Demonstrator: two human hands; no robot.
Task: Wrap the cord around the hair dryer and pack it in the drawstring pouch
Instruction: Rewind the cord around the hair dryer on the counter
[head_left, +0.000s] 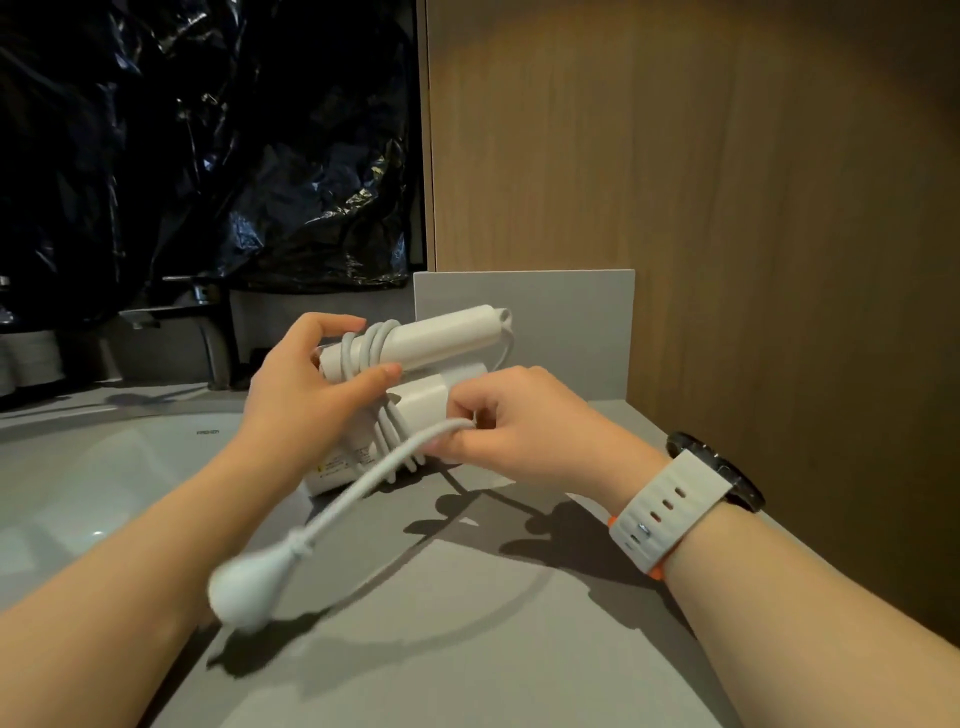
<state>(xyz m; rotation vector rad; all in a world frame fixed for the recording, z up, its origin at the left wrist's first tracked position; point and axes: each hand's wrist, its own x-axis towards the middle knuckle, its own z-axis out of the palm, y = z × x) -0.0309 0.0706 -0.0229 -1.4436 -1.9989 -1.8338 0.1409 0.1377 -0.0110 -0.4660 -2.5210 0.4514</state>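
A white folding hair dryer (441, 340) is held above the grey counter (467, 623), its handle folded against the body. Several turns of white cord (382, 434) wrap around both parts. My left hand (306, 395) grips the dryer at its left end, thumb lying across the wraps. My right hand (511, 421) pinches the loose end of the cord close to the dryer. The rest of that cord hangs toward me and ends in a white plug (244, 590), blurred in the air. No drawstring pouch is in view.
A white sink basin (104, 467) lies to the left with a chrome faucet (208, 332) behind it. Black plastic sheeting (208, 156) covers the back wall. A wooden panel (727, 208) stands at the right. A grey splash panel (571, 312) rises behind the dryer.
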